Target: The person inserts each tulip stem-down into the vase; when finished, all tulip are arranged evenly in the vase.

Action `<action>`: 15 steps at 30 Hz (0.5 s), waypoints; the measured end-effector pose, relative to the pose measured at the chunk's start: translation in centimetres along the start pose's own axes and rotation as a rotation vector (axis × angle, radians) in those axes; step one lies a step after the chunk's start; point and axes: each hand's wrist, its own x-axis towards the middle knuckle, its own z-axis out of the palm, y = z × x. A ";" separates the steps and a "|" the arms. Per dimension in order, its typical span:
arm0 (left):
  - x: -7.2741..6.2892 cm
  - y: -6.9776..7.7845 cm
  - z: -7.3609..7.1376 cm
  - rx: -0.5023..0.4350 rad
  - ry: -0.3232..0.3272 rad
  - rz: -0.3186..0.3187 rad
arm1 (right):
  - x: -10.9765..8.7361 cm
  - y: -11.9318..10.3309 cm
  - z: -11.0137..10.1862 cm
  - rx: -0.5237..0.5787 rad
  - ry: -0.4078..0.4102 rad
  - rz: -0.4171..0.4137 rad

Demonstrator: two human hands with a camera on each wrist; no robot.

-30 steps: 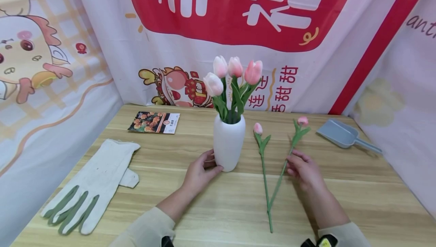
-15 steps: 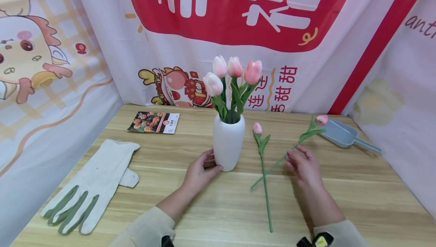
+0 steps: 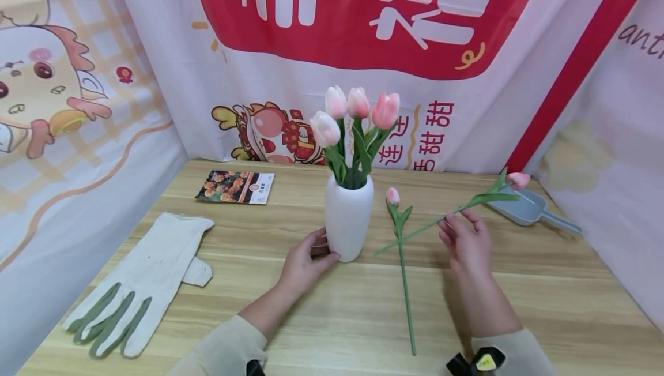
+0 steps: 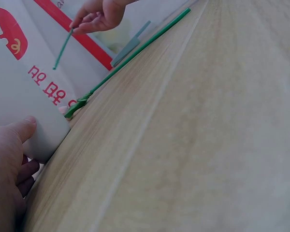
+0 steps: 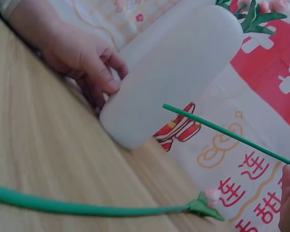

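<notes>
A white vase (image 3: 349,220) stands upright on the wooden table with several pink and white tulips (image 3: 359,102) in it. My left hand (image 3: 305,263) holds the vase low at its base, thumb in front and fingers curled behind. With thumb and fingertips, my right hand (image 3: 468,241) pinches the green stem of a pink tulip (image 3: 490,198). That tulip is raised off the table and slants, its bloom to the far right and its bare stem end toward the vase. A second tulip (image 3: 405,284) lies on the table between the vase and my right hand.
A grey-blue scoop (image 3: 521,206) lies at the back right, partly behind the held tulip's leaves. On the left are a white and green work glove (image 3: 145,278) and a flower-printed seed packet (image 3: 236,186). A printed cloth (image 3: 290,82) hangs along the table's back edge.
The held tulip has swung from steep to nearly level, its bloom moving right over the scoop and its stem end lifting toward the vase. My left hand and the vase have stayed put.
</notes>
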 end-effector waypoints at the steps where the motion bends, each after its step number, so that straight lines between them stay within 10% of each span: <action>1: 0.0 0.0 0.0 0.003 0.000 0.005 | -0.1 -0.2 0.2 0.018 0.002 -0.005; 15: 0.0 -0.1 -0.1 0.006 -0.006 0.002 | -1.6 -4.1 2.9 0.176 -0.013 -0.080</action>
